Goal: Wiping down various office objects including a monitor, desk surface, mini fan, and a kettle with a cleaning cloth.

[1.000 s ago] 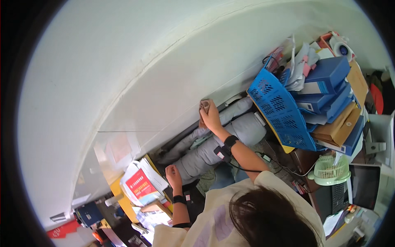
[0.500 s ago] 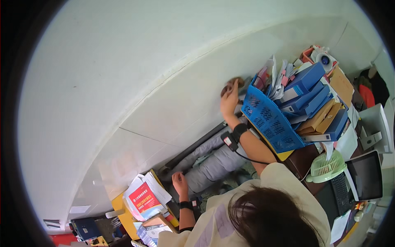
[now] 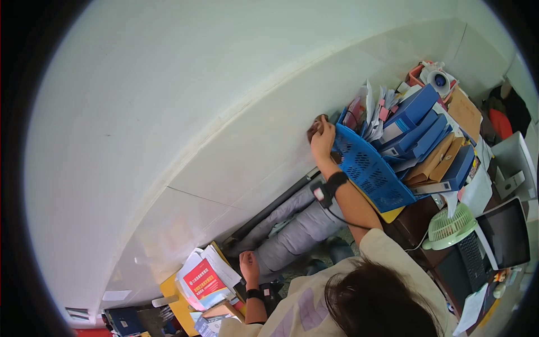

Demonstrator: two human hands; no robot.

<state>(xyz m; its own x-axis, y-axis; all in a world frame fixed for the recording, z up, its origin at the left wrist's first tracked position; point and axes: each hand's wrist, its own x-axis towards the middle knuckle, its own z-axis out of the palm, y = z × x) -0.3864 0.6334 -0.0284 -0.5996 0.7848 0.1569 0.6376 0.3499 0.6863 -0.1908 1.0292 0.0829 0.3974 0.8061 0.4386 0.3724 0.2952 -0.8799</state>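
My right hand (image 3: 322, 143) is closed around a brown, crumpled, soft-looking thing (image 3: 315, 129) against the tiled wall; its kind is unclear. Just right of this hand is a blue perforated plastic basket (image 3: 375, 176) packed with folders and papers. Lower down, my left hand (image 3: 249, 266) has its fingers curled in, with nothing seen in them. It is beside a grey padded garment (image 3: 300, 236) stretched out below the wall. To its left are loose papers and a red-and-white booklet (image 3: 203, 279).
A dark bar (image 3: 275, 205) runs along the wall's foot. On the right desk are blue binders (image 3: 412, 109), a green fan (image 3: 452, 227), a keyboard (image 3: 473, 259) and a dark screen (image 3: 503, 233). A megaphone (image 3: 441, 82) stands at the far right. Papers cover the yellow desk edge (image 3: 178, 303).
The view has shifted a little. My right hand has moved slightly along the wall with the brown thing, which was blurred before. My left hand's fingers look more curled.
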